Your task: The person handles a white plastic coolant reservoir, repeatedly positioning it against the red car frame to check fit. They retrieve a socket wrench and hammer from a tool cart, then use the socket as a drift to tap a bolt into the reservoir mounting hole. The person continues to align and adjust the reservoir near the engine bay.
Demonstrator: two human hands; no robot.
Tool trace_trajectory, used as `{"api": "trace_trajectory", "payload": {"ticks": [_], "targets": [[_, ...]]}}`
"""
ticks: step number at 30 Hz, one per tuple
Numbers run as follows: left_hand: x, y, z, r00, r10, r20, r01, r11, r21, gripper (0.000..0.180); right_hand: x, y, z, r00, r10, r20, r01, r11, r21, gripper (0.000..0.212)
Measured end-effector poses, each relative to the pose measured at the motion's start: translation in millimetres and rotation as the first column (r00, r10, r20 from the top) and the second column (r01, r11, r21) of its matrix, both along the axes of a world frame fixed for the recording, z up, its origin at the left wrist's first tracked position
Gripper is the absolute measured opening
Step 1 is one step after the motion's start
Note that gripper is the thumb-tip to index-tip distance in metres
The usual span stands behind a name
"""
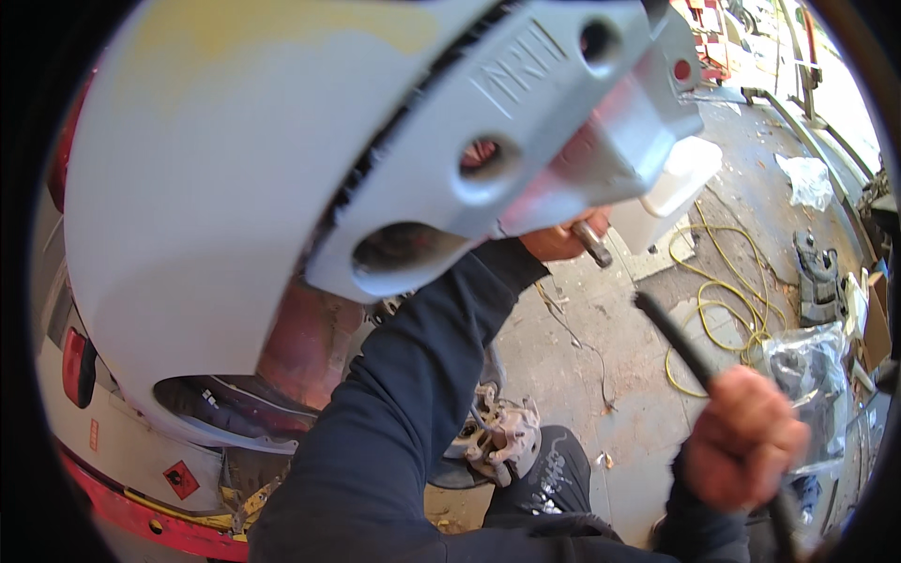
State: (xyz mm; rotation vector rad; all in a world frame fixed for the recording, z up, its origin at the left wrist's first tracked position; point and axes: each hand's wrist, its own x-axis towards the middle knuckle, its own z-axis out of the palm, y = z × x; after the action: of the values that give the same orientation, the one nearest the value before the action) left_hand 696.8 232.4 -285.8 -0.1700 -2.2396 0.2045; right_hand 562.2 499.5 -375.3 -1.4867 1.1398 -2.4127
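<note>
My left arm reaches under a grey-primed car body panel (pixel 394 216). The left hand (pixel 554 242) is partly hidden by the panel's lower edge, its fingers closed round a short metal bar (pixel 593 244) whose blunt end sticks out. At the lower right, my right hand (pixel 746 436) is wrapped in a fist round a long dark bar (pixel 676 340). One end of that bar points up and left toward the metal bar, with a gap between them. Its other end runs down past my fist, blurred.
A bare wheel hub (pixel 511 436) sits below my left arm. A white plastic container (pixel 668 192) stands beyond the panel. Yellow hose (pixel 723 333) lies coiled on the floor, with clear plastic wrapping (pixel 809 375) and a black part (pixel 818 277) beside it.
</note>
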Motion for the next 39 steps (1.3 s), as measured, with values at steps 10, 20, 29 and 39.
{"api": "trace_trajectory", "payload": {"ticks": [10, 20, 29, 39], "targets": [[39, -31, -36, 0.983, 0.1, 0.152, -0.1, 0.995, -0.01, 0.039, 34, -49, -88, 0.951, 0.261, 0.164, -0.308, 0.83, 0.466, 0.02], [5, 18, -17, 0.928, 0.049, 0.368, -0.031, 0.998, -0.055, 0.041, -155, 22, -112, 0.867, 0.474, -0.154, -0.207, 0.623, 0.754, 0.023], [-14, -7, -5, 0.965, 0.12, 0.233, -0.109, 0.992, -0.058, 0.034, -148, 41, -110, 0.934, 0.348, 0.087, -0.271, 0.523, 0.808, 0.02], [-21, 79, -52, 0.851, 0.4, 0.34, -0.523, 0.579, 0.625, 0.029, -132, 34, -95, 0.925, 0.371, 0.078, -0.296, 0.578, 0.761, 0.011]]}}
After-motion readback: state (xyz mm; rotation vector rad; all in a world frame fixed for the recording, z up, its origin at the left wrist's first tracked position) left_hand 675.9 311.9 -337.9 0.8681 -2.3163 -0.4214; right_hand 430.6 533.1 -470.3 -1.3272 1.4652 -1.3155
